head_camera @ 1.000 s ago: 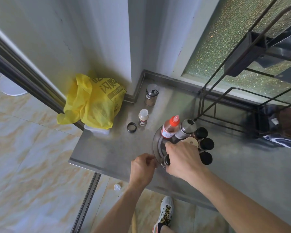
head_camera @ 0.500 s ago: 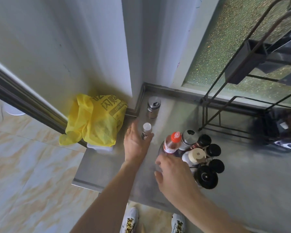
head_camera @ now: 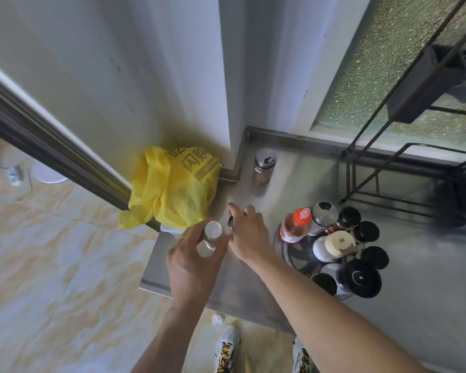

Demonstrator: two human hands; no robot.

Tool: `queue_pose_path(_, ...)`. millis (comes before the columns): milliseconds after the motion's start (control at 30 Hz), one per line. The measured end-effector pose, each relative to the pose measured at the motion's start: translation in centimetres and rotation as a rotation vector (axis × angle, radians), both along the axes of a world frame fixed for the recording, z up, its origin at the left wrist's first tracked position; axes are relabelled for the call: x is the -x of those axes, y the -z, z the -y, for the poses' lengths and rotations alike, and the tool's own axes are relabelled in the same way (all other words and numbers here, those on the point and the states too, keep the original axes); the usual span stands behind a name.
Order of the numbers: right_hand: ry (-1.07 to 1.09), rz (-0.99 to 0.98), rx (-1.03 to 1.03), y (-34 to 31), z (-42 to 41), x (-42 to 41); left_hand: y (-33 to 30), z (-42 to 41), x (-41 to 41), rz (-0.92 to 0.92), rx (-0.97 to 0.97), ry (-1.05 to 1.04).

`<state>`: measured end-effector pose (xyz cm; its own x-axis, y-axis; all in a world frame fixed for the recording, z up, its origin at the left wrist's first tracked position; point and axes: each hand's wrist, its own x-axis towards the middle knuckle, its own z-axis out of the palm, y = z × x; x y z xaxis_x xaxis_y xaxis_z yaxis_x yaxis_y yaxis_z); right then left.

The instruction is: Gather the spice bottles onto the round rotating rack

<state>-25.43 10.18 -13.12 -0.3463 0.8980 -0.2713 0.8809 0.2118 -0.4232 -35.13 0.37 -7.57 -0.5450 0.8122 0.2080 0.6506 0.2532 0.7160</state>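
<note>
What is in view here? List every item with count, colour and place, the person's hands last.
small white-capped bottle: one, clear, in left hand.
black ring: one, on counter under right fingers.
steel shaker jar: one, silver, back corner of counter.
rotating rack: one, metal, on counter, holding about ten bottles.
red-capped bottle: one, on rack.
plastic bag: one, yellow, counter's left end.
wire shelf: one, black, right.
left hand: holds small bottle.
right hand: reaches the ring.

White wall (head_camera: pixel 119 63), frosted window (head_camera: pixel 388 63), marbled floor (head_camera: pixel 38 265)
</note>
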Motion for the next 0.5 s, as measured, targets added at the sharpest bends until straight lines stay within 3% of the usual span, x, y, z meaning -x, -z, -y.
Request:
queue_pose_path(100,-0.035,-0.012,-0.047,1.5,-0.8,1.2,-0.1,1.2,1.0,0.018,0.007,-0.022)
queue_pose_path(200,0.037,-0.173,-0.08,-0.5,-0.5,0.4,-0.2,1.5,1.3,0.068,0.005,-0.014)
queue_pose_path(300,0.225,-0.546,-0.031,-6.6,0.6,-2.2,-1.0,1.5,0.1,0.102,0.015,0.012)
queue_pose_path(400,0.284,-0.917,0.17,-13.4,2.1,-5.4,-2.8,1.3,-2.3,0.17,-0.022,0.095)
queue_pose_path(500,0.113,-0.881,0.186,-17.4,2.8,-8.7,-4.7,1.0,-4.9,0.247,-0.081,0.153)
